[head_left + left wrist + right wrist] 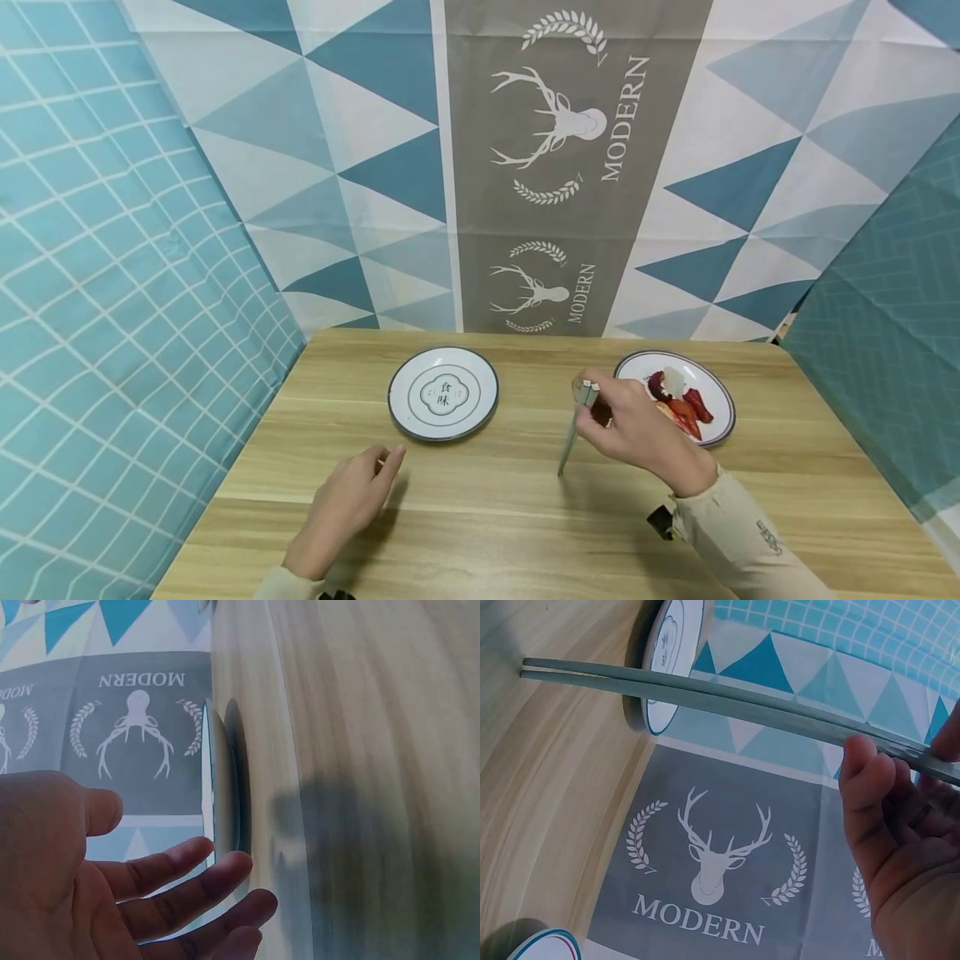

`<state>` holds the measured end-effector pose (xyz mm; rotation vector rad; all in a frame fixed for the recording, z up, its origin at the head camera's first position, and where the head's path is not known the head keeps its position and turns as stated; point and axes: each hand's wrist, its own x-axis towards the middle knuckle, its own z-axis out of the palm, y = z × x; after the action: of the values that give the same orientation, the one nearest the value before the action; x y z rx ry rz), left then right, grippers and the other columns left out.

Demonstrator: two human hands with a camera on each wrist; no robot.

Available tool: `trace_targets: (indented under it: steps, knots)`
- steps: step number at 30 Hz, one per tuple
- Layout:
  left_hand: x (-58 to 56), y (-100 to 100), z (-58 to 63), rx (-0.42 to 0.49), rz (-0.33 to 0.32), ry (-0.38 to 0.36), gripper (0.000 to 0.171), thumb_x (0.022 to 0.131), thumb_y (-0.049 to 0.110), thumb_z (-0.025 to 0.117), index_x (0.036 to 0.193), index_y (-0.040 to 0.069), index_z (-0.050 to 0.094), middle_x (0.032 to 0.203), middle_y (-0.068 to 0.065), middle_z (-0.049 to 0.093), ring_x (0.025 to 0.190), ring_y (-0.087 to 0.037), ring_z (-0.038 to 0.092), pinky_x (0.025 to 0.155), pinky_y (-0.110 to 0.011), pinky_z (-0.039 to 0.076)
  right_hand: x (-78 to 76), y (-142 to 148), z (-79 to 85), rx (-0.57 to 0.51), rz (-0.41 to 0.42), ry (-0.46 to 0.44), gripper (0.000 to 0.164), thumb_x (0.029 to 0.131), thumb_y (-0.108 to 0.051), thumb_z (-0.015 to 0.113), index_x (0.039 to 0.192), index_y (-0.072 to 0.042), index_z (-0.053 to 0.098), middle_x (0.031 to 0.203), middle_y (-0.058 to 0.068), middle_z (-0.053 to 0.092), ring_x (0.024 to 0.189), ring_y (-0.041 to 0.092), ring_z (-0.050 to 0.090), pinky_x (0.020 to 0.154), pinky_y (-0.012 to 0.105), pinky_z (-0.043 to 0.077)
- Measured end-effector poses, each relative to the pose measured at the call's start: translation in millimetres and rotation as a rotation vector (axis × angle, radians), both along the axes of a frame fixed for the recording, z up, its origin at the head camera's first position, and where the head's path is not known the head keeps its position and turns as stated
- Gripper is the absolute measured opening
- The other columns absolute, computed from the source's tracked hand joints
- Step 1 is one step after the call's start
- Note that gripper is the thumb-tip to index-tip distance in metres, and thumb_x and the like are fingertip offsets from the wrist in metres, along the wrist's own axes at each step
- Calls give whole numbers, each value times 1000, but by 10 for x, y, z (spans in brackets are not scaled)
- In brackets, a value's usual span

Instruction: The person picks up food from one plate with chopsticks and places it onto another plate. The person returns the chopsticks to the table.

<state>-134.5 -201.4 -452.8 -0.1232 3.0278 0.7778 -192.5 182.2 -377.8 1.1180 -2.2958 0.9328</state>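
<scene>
A pair of grey-green chopsticks (727, 709) is pinched near the upper end by my right hand (626, 421). Their tips point down toward the table in the head view, and they lie nearly side by side in the right wrist view. Behind that hand stands an oval plate (722, 429) of red, orange and whitish food pieces (678, 404), partly covered by the hand. My left hand (352, 492) hovers over the table with relaxed fingers, holding nothing. Just beyond its fingertips sits a round white plate (472, 400) with a dark rim and printed characters.
The wooden table (480, 533) ends at the back against a patterned cloth (375, 167) with triangles and deer heads. A blue checked cloth (112, 292) hangs along the left side, and a teal cloth (892, 275) hangs on the right.
</scene>
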Motion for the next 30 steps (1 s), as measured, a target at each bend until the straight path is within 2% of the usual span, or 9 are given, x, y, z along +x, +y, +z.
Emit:
trace_targets:
  steps: [2, 5, 8, 12, 16, 20, 26, 30]
  knots:
    - [-43, 2, 2, 21, -1, -16, 59, 106, 58, 43, 112, 7, 71, 89, -4, 73, 79, -18, 67, 63, -42, 54, -4, 6, -1, 4, 7, -9, 23, 83, 2, 55, 84, -21, 54, 67, -14, 41, 57, -5, 39, 49, 11, 34]
    - [-123, -8, -10, 79, -1, -35, 49, 107, 49, 49, 109, 6, 71, 77, -1, 67, 67, -15, 61, 57, -35, 49, -3, 4, -2, -1, 24, -42, 27, 86, 2, 54, 81, -24, 55, 66, -15, 39, 56, -5, 37, 50, 12, 33]
    - [-209, -40, -52, 166, 9, -62, 41, 106, 43, 53, 105, 5, 70, 67, -1, 62, 57, -15, 57, 54, -32, 45, 1, -9, -7, -4, 30, -78, 28, 90, 2, 54, 81, -25, 58, 67, -17, 43, 58, -4, 41, 52, 14, 37]
    - [-328, -92, -133, 292, 20, -90, 41, 107, 40, 52, 103, 2, 68, 64, -5, 61, 51, -17, 55, 50, -31, 46, -10, -31, -18, 2, 33, -76, 27, 91, 1, 55, 84, -23, 65, 71, -15, 53, 61, -3, 46, 54, 16, 42]
    - [-438, -134, -179, 403, 59, -144, 46, 108, 41, 49, 99, -1, 66, 65, -8, 63, 49, -18, 57, 47, -32, 50, -33, -38, -29, 14, 45, -48, 24, 90, 0, 57, 84, -20, 68, 75, -12, 60, 62, -4, 48, 54, 14, 43]
    - [-530, -174, -205, 513, 117, -193, 47, 108, 41, 48, 105, -3, 64, 72, -11, 68, 53, -18, 63, 48, -34, 57, -42, -33, -41, 29, 56, -24, 21, 89, 0, 58, 84, -19, 66, 71, -13, 56, 59, -5, 45, 52, 11, 39]
    - [-644, -200, -263, 643, 148, -219, 51, 106, 40, 54, 119, -8, 63, 81, -12, 72, 55, -18, 67, 53, -35, 62, 4, -35, -63, 71, 47, -69, 18, 98, -5, 60, 89, -19, 65, 71, -14, 53, 59, -6, 46, 51, 11, 42]
    - [-704, -218, -342, 809, 179, -286, 54, 105, 41, 57, 121, -10, 63, 85, -13, 75, 62, -19, 73, 59, -33, 63, 14, -56, -60, 87, 16, -90, 18, 101, -9, 61, 87, -20, 66, 72, -15, 54, 59, -6, 47, 51, 14, 43]
